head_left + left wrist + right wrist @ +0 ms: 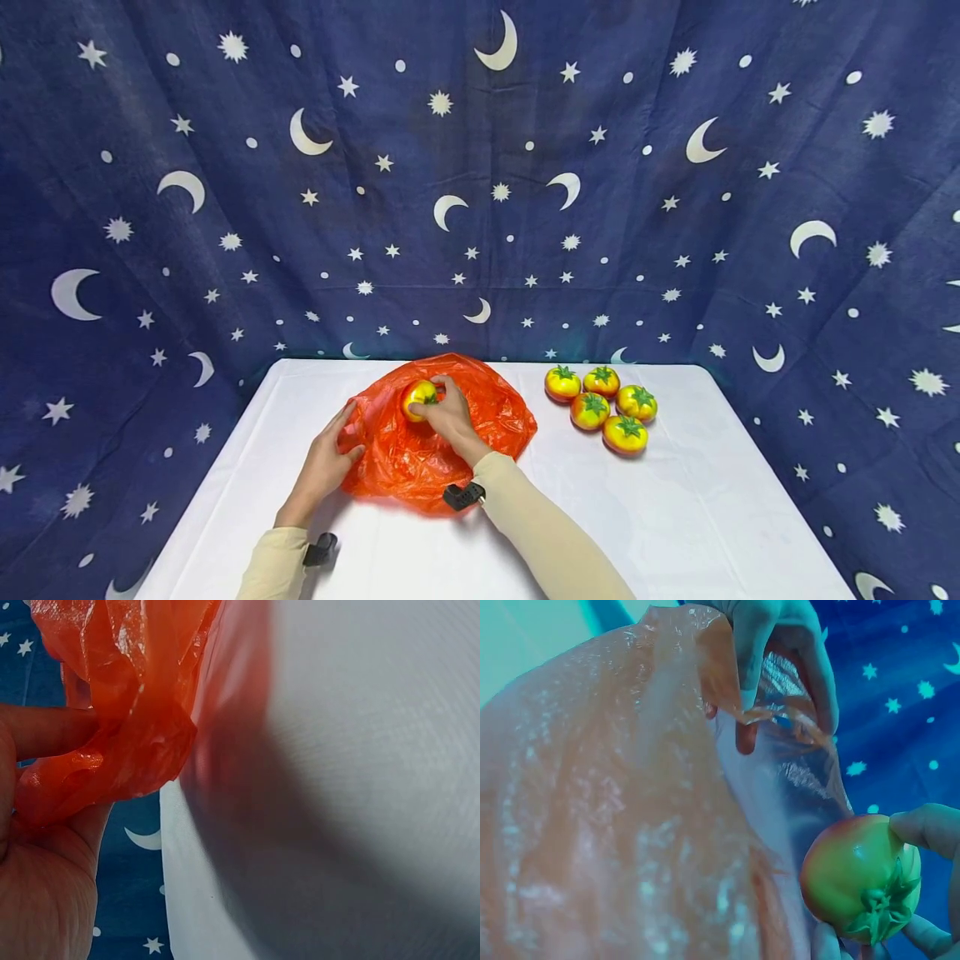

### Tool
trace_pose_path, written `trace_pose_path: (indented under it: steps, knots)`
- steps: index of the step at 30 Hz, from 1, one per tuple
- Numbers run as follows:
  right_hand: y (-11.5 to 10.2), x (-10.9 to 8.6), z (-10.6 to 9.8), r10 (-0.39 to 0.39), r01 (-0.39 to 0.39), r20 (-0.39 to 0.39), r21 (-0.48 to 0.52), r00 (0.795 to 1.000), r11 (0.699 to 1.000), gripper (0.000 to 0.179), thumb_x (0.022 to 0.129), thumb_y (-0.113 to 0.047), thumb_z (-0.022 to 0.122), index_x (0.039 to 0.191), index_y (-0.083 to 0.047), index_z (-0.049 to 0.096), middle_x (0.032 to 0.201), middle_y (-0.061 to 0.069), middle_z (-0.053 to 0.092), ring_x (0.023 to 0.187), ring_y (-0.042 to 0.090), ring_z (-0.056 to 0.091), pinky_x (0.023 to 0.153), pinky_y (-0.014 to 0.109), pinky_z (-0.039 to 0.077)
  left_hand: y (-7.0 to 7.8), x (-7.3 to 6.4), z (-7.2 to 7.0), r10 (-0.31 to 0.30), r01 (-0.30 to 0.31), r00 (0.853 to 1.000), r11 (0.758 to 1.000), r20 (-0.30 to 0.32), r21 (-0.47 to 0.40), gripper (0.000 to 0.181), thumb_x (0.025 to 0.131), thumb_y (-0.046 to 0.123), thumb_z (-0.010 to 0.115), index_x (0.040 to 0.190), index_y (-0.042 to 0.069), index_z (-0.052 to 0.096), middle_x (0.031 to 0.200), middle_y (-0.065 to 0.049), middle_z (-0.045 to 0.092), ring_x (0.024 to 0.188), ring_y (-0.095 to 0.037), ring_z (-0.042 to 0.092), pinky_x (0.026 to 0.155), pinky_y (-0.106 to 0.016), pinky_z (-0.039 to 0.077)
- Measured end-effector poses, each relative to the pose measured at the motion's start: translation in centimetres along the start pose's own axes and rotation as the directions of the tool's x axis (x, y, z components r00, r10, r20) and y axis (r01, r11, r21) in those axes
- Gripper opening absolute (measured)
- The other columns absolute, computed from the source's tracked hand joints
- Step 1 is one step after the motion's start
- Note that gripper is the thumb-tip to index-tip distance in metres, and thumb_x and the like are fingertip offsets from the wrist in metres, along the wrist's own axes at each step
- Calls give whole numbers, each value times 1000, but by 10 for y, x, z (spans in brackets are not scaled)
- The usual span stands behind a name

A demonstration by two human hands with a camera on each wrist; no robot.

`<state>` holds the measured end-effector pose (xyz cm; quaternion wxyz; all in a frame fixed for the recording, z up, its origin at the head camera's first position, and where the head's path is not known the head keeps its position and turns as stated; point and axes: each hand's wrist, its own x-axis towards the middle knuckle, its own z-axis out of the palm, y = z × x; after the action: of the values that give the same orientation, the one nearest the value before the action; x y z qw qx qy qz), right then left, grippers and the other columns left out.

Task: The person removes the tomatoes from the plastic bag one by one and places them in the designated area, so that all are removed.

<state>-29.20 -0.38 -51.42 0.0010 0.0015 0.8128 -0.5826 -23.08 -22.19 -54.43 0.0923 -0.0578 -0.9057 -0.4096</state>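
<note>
A thin red plastic bag [498,412] lies puffed up on the white table, its mouth facing the left hand. The left hand [322,462] grips the bag's rim, and the film drapes over the fingers in the left wrist view. A yellow-and-red tomato [415,398] with green leaves is in the right hand [453,417], pinched between fingers and thumb. In the right wrist view the tomato [859,877] is right at the bag's open mouth, below the left hand [784,645].
Several more tomatoes [591,410] sit in a group to the right of the bag on the white table [712,492]. Behind and around the table hangs a dark blue cloth [615,208] with moons and stars. Each wrist wears a small black camera [463,496].
</note>
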Motion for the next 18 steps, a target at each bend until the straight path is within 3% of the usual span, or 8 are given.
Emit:
trace_pose_path:
  steps: [5,12,18]
  knots:
    - [-3,-5,-3,-4,4,-4,-18,1000,1000,62,69,-26,84,124,-19,56,118,4,63,100,19,58,91,34,50,0,0,0,-5,5,1000,1000,4,13,84,81,-5,70,154,11,32,157,-24,32,142,-48,32,115,-61,30]
    - [-5,-13,-12,-43,42,24,41,999,998,63,70,-26,84,126,-19,57,114,5,64,92,16,57,79,27,51,-1,-1,0,9,-9,1000,1000,-2,-5,83,81,-5,70,154,10,33,157,-22,33,144,-45,32,117,-59,28]
    - [-10,-21,-21,-73,70,46,71,996,995,66,71,-25,83,131,-17,57,117,5,63,96,18,58,80,26,50,0,0,-1,-19,19,1000,1000,21,-6,84,83,-3,69,155,11,30,158,-23,31,145,-46,30,117,-60,27]
